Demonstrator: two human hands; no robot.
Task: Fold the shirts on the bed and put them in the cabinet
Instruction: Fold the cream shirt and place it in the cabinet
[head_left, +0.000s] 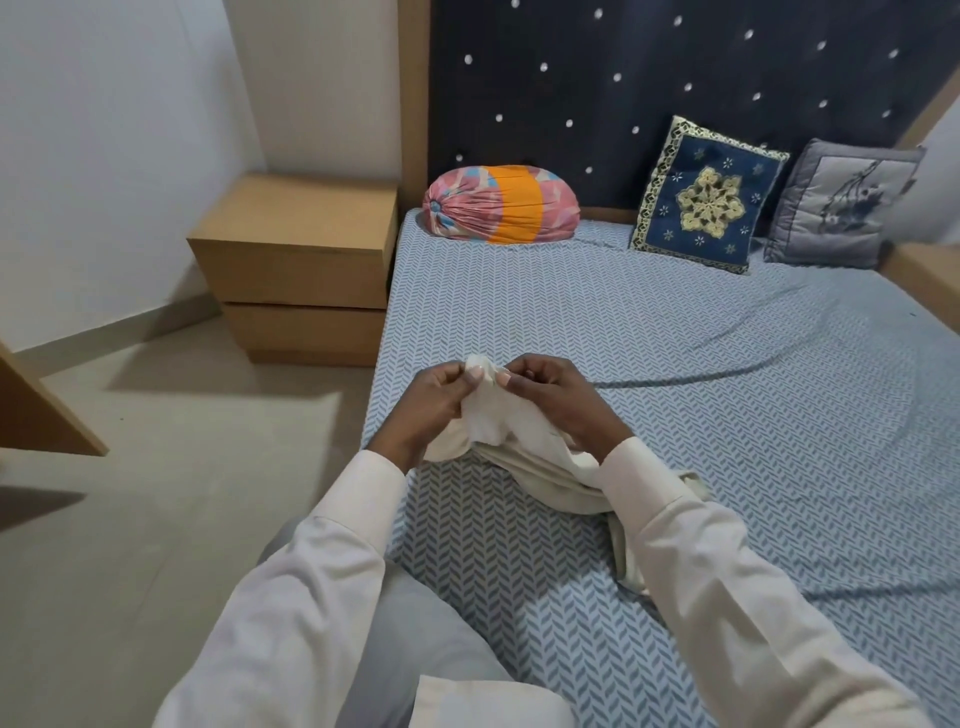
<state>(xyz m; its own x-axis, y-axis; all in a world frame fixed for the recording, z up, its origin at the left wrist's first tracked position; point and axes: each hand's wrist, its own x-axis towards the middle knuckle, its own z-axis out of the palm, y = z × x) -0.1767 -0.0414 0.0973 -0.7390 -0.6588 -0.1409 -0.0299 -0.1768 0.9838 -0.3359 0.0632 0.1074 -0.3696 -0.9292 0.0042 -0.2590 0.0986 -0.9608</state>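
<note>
A cream shirt (535, 462) lies crumpled near the left edge of the bed (675, 364), which has a blue herringbone sheet. Both hands pinch one bunched end of it and lift that end off the sheet. My left hand (441, 402) grips the cloth from the left, my right hand (550, 397) from the right, fingertips nearly touching. The rest of the shirt trails down under my right sleeve toward the near side of the bed. Another pale cloth piece (488, 701) shows at the bottom edge; I cannot tell what it is.
A wooden two-drawer bedside cabinet (296, 270) stands on the floor left of the bed. A pink and orange bolster (498, 205), a blue embroidered cushion (706, 197) and a grey cushion (841, 208) lean on the dark headboard. A wooden panel (41, 410) juts in at far left.
</note>
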